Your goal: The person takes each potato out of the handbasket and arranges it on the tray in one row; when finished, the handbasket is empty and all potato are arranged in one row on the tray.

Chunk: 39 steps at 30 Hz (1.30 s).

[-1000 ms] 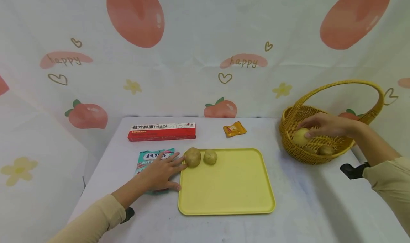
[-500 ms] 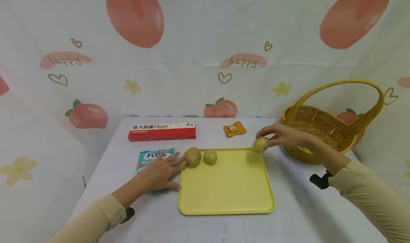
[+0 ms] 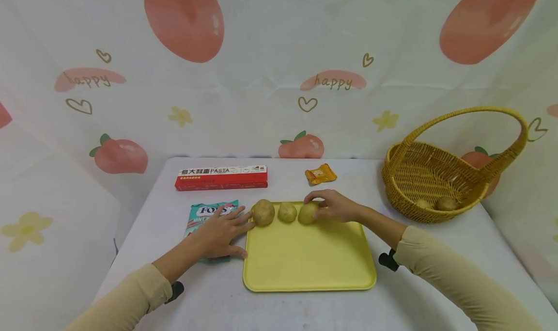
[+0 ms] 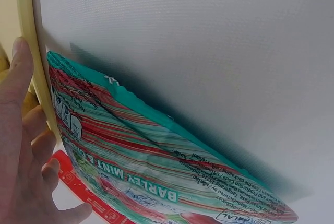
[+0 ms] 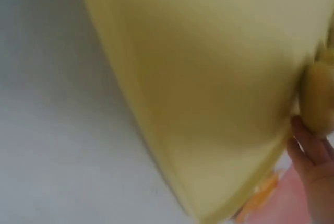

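Note:
My right hand (image 3: 337,208) holds a small, pale potato (image 3: 307,214) at the back of the yellow tray (image 3: 305,260). To the left of it, a smaller potato (image 3: 287,212) and a larger brown potato (image 3: 263,212) sit in a row along the tray's back rim. My left hand (image 3: 220,235) has its fingers spread at the tray's left edge, fingertips right at the larger potato. Beneath that hand lies a green candy bag (image 4: 135,151), partly covered by it in the head view. The right wrist view is blurred, with the held potato (image 5: 318,98) at its right edge.
A wicker basket (image 3: 394,190) with a tall handle stands at the back right, potatoes (image 3: 446,203) inside. Behind the tray are a red and white pasta box (image 3: 221,178) and a small orange packet (image 3: 320,174). A patterned cloth hangs behind the table.
My right hand has lifted the pale potato out of the basket and carried it left to the tray's back, beside the other two. The left hand has stayed in place.

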Tool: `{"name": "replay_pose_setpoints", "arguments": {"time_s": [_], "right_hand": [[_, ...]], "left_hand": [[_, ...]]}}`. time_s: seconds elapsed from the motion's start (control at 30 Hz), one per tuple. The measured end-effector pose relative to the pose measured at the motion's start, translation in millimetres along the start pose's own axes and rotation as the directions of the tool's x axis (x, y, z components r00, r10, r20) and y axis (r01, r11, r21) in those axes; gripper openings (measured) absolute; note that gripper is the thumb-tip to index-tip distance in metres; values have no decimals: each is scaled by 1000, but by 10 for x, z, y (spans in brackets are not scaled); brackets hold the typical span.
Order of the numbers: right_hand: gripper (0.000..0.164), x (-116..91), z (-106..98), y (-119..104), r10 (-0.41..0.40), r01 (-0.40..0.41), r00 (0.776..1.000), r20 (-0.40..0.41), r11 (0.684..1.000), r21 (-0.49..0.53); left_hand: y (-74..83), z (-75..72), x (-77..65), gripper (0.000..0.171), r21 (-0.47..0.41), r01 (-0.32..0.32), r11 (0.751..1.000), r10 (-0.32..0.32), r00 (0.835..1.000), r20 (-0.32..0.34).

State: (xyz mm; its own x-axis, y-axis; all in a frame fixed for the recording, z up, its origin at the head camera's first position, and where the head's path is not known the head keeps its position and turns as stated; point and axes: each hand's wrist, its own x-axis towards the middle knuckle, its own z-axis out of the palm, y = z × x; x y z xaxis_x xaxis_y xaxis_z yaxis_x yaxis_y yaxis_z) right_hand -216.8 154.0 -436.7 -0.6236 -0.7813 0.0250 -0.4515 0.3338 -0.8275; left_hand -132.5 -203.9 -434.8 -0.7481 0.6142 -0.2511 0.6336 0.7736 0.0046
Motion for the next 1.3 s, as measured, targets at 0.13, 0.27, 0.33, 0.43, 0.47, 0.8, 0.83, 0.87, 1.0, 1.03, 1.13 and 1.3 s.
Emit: {"name": "replay_pose_setpoints", "arguments": {"time_s": [0.13, 0.27, 0.33, 0.43, 0.47, 0.8, 0.83, 0.87, 1.0, 1.03, 1.13, 1.3], "right_hand": [[36, 52, 84, 0, -38, 35, 999, -15, 985, -168], [38, 34, 60, -27, -17, 4, 999, -37, 946, -324], [39, 15, 44, -39, -10, -5, 999, -41, 936, -352], [40, -8, 43, -45, -17, -1, 999, -48, 934, -357], [41, -13, 52, -36, -25, 5, 998, -51, 931, -365], [41, -67, 85, -27, -50, 19, 996, -67, 913, -407], [41, -79, 69, -35, -52, 24, 997, -58, 913, -408], [41, -96, 50, -47, -51, 27, 998, -47, 913, -407], [40, -211, -87, -140, -11, 9, 1000, -4, 930, -367], [40, -253, -139, -168, 5, -3, 1000, 4, 938, -347], [42, -402, -337, -269, 58, -51, 998, 21, 962, -269], [47, -696, -747, -403, 132, -128, 991, 19, 980, -156]], "left_hand": [[-3, 3, 3, 82, -6, -6, 1000, 6, 1000, -4], [1, -6, -4, 82, -1, -2, 1000, 2, 1000, -4], [1, -8, -9, 82, 2, 0, 1000, 0, 1000, -3], [7, -20, -13, 82, 3, 2, 1000, -2, 1000, 0], [9, -26, -14, 82, 3, 2, 1000, -2, 1000, 1], [24, -49, -7, 82, -4, 2, 1000, -2, 1000, 8], [23, -45, -6, 82, -5, 2, 1000, -2, 1000, 8], [22, -40, -5, 82, -7, 1, 1000, -1, 1000, 8], [20, -24, 0, 82, -8, -6, 1000, 6, 1000, 6], [19, -21, 2, 82, -6, -7, 1000, 7, 1000, 6], [20, -23, 1, 82, -2, -9, 1000, 9, 1000, 4], [16, -36, -8, 82, 5, -10, 1000, 10, 1000, 1]]}}
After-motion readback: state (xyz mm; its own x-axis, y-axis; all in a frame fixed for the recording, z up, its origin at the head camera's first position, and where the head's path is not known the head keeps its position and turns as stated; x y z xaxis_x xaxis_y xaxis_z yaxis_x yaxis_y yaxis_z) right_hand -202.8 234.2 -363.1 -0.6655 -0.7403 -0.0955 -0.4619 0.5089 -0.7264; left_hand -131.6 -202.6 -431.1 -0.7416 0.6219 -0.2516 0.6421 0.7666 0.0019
